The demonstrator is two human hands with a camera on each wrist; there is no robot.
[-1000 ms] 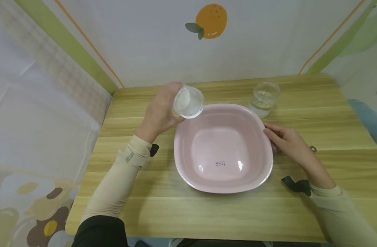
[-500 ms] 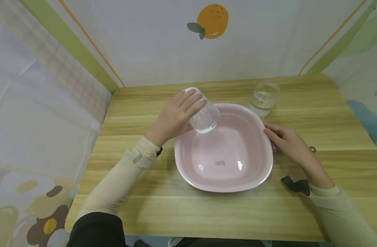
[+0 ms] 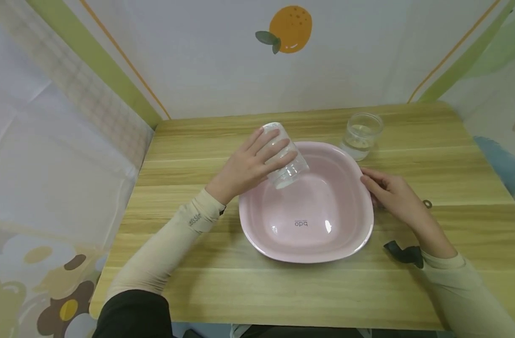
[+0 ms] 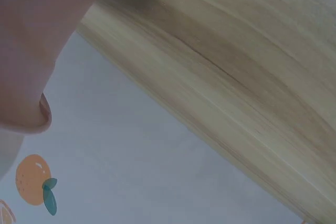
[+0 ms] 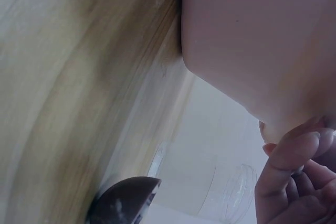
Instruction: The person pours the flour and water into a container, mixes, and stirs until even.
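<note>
L hand [image 3: 245, 169] grips clear jar [image 3: 284, 159] at frame centre, over pink basin [image 3: 350, 244] upper-left rim; long axis diagonal, mouth pointing lower right into basin. R hand [image 3: 390, 192], fingers relaxed, touches basin's right rim.

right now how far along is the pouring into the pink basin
Midway. The left hand grips a clear jar, tipped mouth-down over the pink basin. The right hand steadies the basin's right rim. Whether anything has come out is too hard to tell; the basin floor looks bare. A second jar stands upright on the table behind the basin, untouched, so that one looks left to do.
</note>
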